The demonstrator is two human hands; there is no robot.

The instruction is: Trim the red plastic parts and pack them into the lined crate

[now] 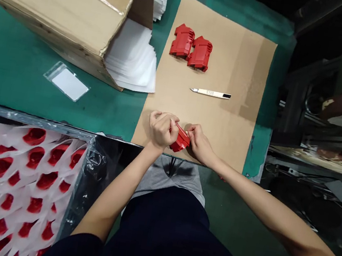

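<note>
Between my two hands, at the front edge of a brown cardboard sheet (212, 117), is a red plastic part (181, 140), held tilted. My left hand (162, 129) has its fingers curled round the part's left side. On the right side, my right hand (199, 142) touches it with bent, pinched fingers; whether something small sits in them is hidden. A craft knife (211, 93) with a pale handle lies flat beyond my hands, blade to the left. Farther back, two similar red plastic parts, one on the left (183, 41) and one on the right (200, 53), lie side by side.
A large cardboard box (64, 1) lies on the green table (108, 113) at left, white sheets (133, 60) spilling from its opening. A clear sleeve with a white card (69, 81) is nearby. At lower left, a bin (77, 191) holds many red parts in white wrapping.
</note>
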